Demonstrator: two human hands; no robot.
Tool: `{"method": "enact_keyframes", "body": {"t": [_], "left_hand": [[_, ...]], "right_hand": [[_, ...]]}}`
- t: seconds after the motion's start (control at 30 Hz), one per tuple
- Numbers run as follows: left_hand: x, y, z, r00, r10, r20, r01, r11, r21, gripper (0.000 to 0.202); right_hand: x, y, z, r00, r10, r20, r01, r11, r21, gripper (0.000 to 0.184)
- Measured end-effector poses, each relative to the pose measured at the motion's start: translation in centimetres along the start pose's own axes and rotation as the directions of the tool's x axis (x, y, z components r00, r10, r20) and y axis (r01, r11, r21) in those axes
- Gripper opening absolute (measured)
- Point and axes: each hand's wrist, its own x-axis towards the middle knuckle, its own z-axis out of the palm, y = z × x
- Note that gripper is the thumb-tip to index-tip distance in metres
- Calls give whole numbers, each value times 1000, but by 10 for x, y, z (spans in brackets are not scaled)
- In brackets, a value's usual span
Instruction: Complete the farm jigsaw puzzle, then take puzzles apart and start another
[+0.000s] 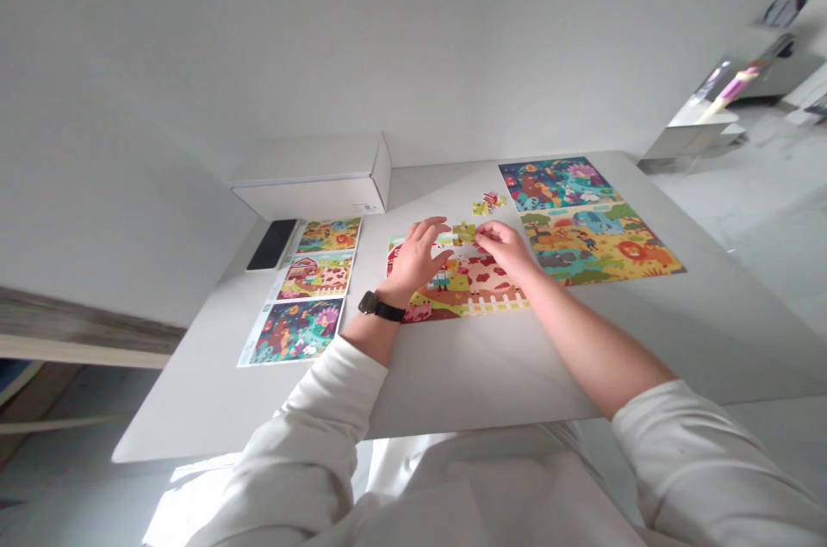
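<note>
Leftmost, a black smartphone (pixel 271 244) is laid on the white tabletop (pixel 194 383), just beside three printed picture cards (pixel 314 276) set out in a column, and a white cardboard box (pixel 316 189) is placed behind them. Next along, the left hand (pixel 417 258) is seen with a black wristwatch (pixel 381 306) on its wrist, resting over a partly assembled farm jigsaw (pixel 475 284). Its fingers (pixel 436 230) are held slightly apart, tips close to a yellow-green jigsaw piece (pixel 463 233); whether the piece is gripped by them cannot be told. The piece is located between the two hands, at the upper edge of the farm jigsaw. The right hand (pixel 507 245) is brought in from the right, with its fingers pinched together on the piece's right side. Good handling would be: piece kept flat, tabs lined up with the neighbouring gaps, light pressure applied from above so that nearby pieces are not shifted. Further right, a small cluster of loose jigsaw pieces (pixel 489 203) is left just above the hands, and two assembled jigsaws, a jungle scene (pixel 556 183) and a savanna scene (pixel 600 245), are laid edge to edge.
</note>
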Motion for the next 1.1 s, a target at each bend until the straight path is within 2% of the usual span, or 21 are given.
{"method": "enact_keyframes", "body": {"t": [0.1,0.23,0.4,0.57,0.7,0.77,0.9,1.1], "left_hand": [[-2,3,9,1000,16,-4,-16,1000,19,39],[1,8,10,999,19,-38,-18,999,30,28],[5,16,5,996,46,-72,-44,998,38,37],[4,14,8,999,29,-20,-29,999,22,39],[0,6,14,999,-35,30,34,999,16,36],[-1,1,16,995,-69,68,68,998,16,33],[-3,-6,22,987,-89,131,89,996,5,28],[-6,-12,30,982,-91,166,89,996,19,25]], "right_hand": [[0,-3,-2,999,5,39,-4,1000,-21,28],[6,-8,-10,994,1,107,4,999,-45,28],[13,-9,-18,992,4,128,0,1000,-31,27],[16,-1,-18,990,-5,143,25,990,-140,23],[16,3,-16,990,-101,99,129,931,-340,16],[14,3,-14,984,-129,124,170,894,-415,13],[9,2,-10,969,-145,199,231,816,-530,14],[8,8,-5,963,-164,215,266,710,-652,18]]}}
